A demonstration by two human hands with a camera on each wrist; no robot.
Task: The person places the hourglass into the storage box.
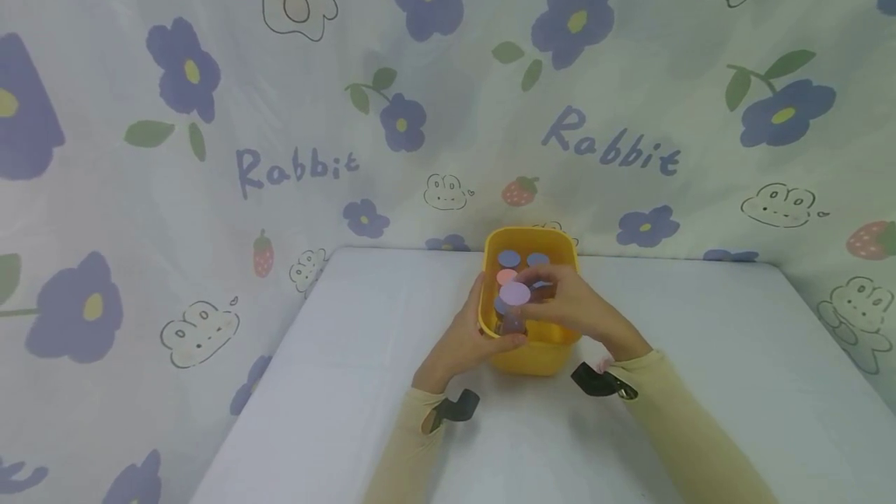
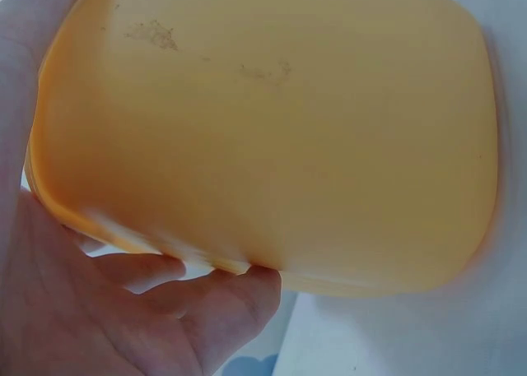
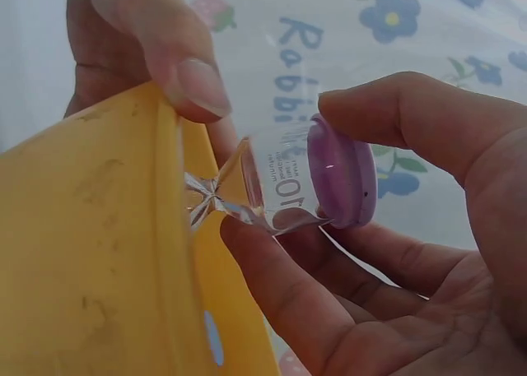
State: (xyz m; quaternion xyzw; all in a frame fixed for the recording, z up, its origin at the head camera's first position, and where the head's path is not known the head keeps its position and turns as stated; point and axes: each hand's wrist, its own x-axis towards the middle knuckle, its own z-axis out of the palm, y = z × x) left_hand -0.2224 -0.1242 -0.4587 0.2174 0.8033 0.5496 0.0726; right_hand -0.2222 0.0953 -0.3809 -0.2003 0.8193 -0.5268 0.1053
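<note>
Flower-and-rabbit printed cloth (image 1: 476, 68) behind both hands. White counter (image 1: 392, 317) beneath them. Yellow bin (image 1: 532, 362) gripped by left hand (image 1: 467, 338), fingers along side, thumb over near rim. Right hand (image 1: 568, 303) holds clear sand timer (image 3: 284, 178) between thumb and fingers, thumb on purple cap (image 3: 356, 174); timer beside left thumb, far end hidden behind bin rim. Around right fingertips, inside bin: blue discs (image 1: 509, 259), pink disc (image 1: 506, 277).

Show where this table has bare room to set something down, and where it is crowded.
Bare table stretches left of the left hand and right of the right hand, to the side edges. A smaller patch lies between the sleeves, on the near side of the yellow box. The box's opening is crowded with round tops, a clear jar and both hands.
</note>
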